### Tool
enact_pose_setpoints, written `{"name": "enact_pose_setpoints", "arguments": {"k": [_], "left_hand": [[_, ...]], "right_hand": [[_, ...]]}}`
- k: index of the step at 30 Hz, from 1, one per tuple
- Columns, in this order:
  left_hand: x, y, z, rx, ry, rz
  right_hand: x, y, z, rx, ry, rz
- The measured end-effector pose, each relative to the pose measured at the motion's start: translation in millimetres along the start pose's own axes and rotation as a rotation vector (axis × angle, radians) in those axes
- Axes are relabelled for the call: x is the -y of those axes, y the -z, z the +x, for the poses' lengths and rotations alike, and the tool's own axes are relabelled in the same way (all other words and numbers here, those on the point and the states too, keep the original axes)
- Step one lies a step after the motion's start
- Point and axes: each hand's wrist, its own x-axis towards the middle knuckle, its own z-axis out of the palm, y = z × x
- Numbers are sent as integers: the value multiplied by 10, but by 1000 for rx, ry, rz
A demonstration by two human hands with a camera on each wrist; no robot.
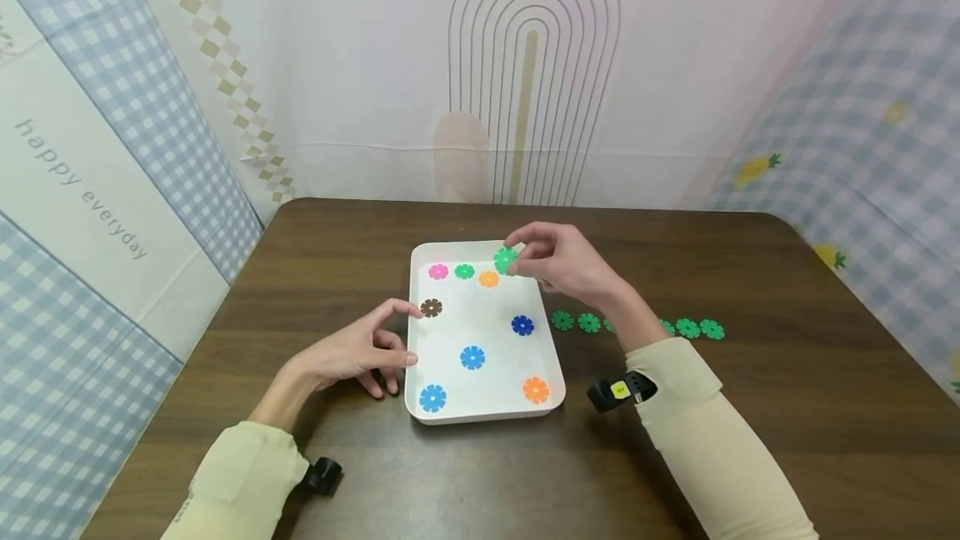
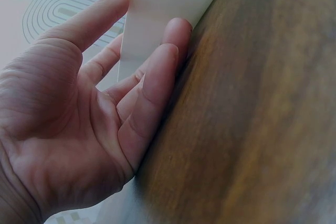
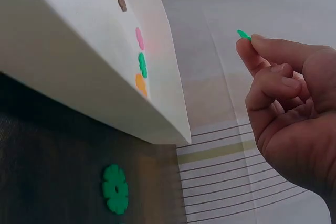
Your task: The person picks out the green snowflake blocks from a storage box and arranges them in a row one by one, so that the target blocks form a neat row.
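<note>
My right hand (image 1: 562,261) pinches a green notched disc (image 1: 506,260) between thumb and index finger, raised over the far right corner of the white tray (image 1: 480,315). In the right wrist view the held disc (image 3: 243,34) shows edge-on at the fingertips. At the tray's left side, my left hand (image 1: 352,352) holds the rim with thumb and index finger. Its other fingers lie by the outer wall, as the left wrist view shows. Inside the tray are pink (image 1: 438,272), green (image 1: 464,272), brown (image 1: 431,307), dark blue (image 1: 522,325), blue and orange discs, spread apart.
A row of green discs (image 1: 588,322) lies on the brown wooden table (image 1: 360,257) right of the tray, partly hidden by the right forearm. Patterned cloth (image 1: 360,73) hangs behind the table and along both sides. Each wrist carries a black camera band.
</note>
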Motion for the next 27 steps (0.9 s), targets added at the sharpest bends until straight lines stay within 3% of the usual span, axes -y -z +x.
{"name": "enact_pose_setpoints", "arguments": {"k": [17,27], "left_hand": [[17,9,-7,2,-5,-3],[7,-1,3,5,-1,0]], "right_hand": [[-128,59,-196,-16,-16,45],[-362,123,-389,-75,-73,34]]}}
